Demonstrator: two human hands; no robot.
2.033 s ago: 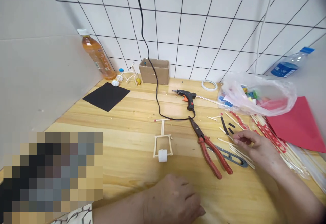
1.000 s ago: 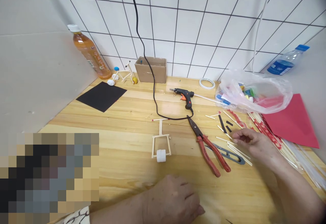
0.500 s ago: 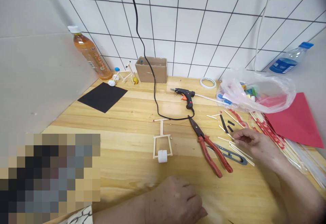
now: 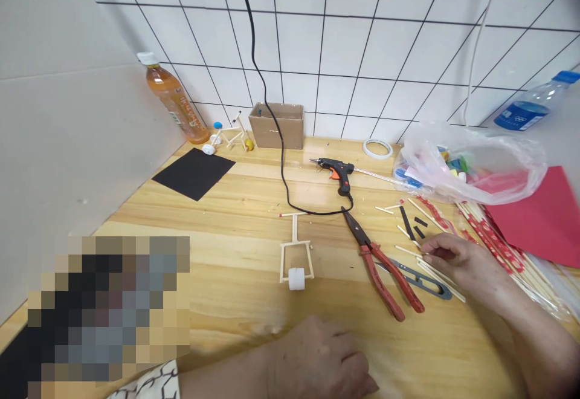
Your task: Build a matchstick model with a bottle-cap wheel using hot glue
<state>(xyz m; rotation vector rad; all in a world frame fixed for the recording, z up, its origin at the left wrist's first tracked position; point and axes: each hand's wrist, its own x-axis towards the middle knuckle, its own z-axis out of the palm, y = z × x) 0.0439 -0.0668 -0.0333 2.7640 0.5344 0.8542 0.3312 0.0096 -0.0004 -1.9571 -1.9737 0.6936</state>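
My left hand (image 4: 324, 356) lies palm down at the near edge, its fingers curled under; whatever they hold, if anything, is hidden. At the right, my right hand (image 4: 446, 254) reaches low over several thin wooden sticks (image 4: 437, 272), thumb and fingertips pinched together. I cannot tell whether a stick is between them. Small black strips (image 4: 406, 222) lie just beyond these fingers. Between the hands are red-handled pliers (image 4: 383, 272) and grey thread snips (image 4: 421, 279). A small stick frame (image 4: 295, 243) with a white roller (image 4: 296, 278) stands ahead of my left hand.
A black glue gun (image 4: 339, 172) trails its cable (image 4: 286, 175) across the table. Behind are a cardboard box (image 4: 277, 130), tape roll (image 4: 377, 149), tea bottle (image 4: 176, 100) and stick model (image 4: 231, 136). Black paper (image 4: 194, 173) lies left; a plastic bag (image 4: 507, 163) and red paper (image 4: 544, 223) lie right.
The whole view has shifted slightly, so things sit further right. My right hand stays at the sticks with its fingers a little closer together. My left hand has not visibly moved on the table.
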